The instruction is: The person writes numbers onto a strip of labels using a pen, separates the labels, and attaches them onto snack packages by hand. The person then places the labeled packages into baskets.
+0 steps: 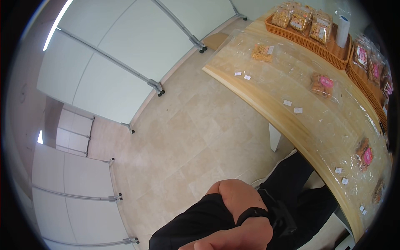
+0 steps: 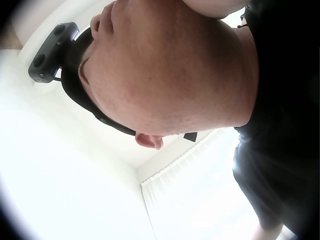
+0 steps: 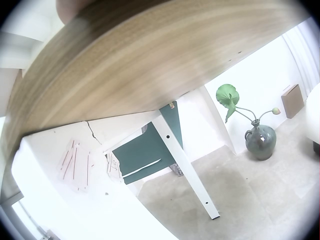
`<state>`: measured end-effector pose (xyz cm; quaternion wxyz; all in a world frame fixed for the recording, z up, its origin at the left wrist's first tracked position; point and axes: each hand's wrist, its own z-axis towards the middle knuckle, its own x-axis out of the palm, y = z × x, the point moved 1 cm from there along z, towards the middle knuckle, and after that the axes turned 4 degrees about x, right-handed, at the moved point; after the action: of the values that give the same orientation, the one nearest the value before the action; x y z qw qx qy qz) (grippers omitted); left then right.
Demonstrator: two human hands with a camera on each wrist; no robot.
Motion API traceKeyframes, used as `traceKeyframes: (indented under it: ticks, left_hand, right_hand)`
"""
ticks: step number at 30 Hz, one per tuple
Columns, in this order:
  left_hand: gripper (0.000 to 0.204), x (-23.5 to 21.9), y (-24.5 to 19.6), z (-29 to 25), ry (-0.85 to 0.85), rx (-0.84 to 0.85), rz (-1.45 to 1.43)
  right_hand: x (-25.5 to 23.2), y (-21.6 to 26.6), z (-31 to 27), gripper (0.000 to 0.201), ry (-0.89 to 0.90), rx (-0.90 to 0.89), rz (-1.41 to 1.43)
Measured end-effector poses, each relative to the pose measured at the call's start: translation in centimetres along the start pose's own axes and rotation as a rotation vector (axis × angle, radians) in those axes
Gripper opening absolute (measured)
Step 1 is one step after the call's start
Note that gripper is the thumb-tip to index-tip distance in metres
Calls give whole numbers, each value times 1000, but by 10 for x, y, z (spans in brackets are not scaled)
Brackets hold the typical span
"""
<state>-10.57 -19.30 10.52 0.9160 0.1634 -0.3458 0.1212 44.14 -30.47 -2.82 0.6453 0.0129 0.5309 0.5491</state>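
My left arm is folded up, with a black strap [image 1: 253, 213] and a camera at the wrist. At the bottom edge of the head view, my left hand [image 1: 231, 241] is bent back toward me, its fingers mostly cut off. The left wrist view looks up at a person's chin and neck [image 2: 175, 75] from close by. Only a blurred bit of my right hand [image 3: 72, 7] shows, at the edge of the wooden tabletop [image 3: 150, 60], seen from beneath in the right wrist view. What either hand's fingers hold is hidden; I cannot tell.
On the table [image 1: 250, 89] lie a bag of yellow snacks [image 1: 261, 53], bags with pink labels [image 1: 322, 84] and small white tags [image 1: 287, 102]. Wicker trays [image 1: 308, 46] of bagged snacks line its far side. A white table leg [image 3: 185, 165] and a vase [image 3: 261, 141] stand below.
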Motion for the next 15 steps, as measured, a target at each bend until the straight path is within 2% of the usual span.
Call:
traceKeyframes:
  ticks: [2,6,8,15]
  left_hand:
    - [20,-3,-2,3,48,-67,-25]
    - [20,2,4,1,48,-70,-15]
    - [21,13,21,-5,-225,236,-302]
    - [22,11,21,-4,-205,226,-295]
  right_hand:
    - [-1,-4,1,51,7,-17,-12]
    - [-2,-6,2,49,5,-14,-75]
    - [-3,-3,1,49,3,-39,-110]
    - [-2,-13,2,46,7,13,-68]
